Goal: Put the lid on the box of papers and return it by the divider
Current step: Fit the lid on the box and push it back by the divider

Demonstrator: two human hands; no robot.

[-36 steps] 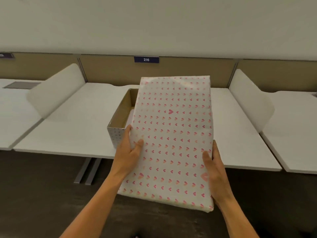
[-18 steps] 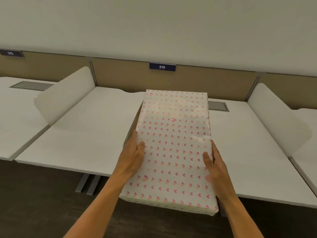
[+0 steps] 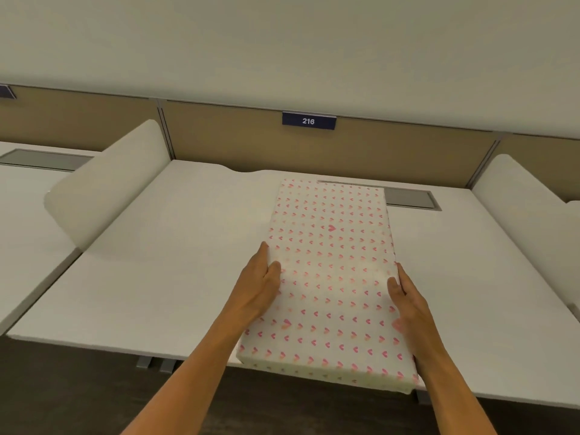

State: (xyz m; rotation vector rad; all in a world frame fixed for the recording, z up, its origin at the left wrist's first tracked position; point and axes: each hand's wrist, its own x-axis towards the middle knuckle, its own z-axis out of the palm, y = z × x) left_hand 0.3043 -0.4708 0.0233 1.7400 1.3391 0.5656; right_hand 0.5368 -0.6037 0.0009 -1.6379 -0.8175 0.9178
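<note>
A long rectangular lid (image 3: 332, 277) wrapped in white paper printed with small pink hearts lies lengthwise on the white table (image 3: 163, 277), running from the near edge toward the far side. Its near end overhangs the table's front edge a little. The box beneath it is completely covered from this view, so only the lid's top and its shallow near wall show.

The left hand (image 3: 259, 285) grips the lid's left long edge about midway along, thumb lying on the patterned top and the fingers (image 3: 265, 251) wrapped down over the side. The right hand (image 3: 408, 304) clasps the right long edge in the same way, thumb on top, the rest of the hand pressed against the side wall. Both hands are closed on the lid.

A white rounded divider panel (image 3: 103, 189) stands along the table's left side, well apart from the lid. A matching white divider (image 3: 527, 208) stands along the right side, nearer to the lid but still clear of it. A grey cable hatch (image 3: 411, 197) is set flush in the table just beside the lid's far right corner. On the tan back partition (image 3: 226, 133) hangs a dark blue plate reading 216 (image 3: 308, 121).
</note>
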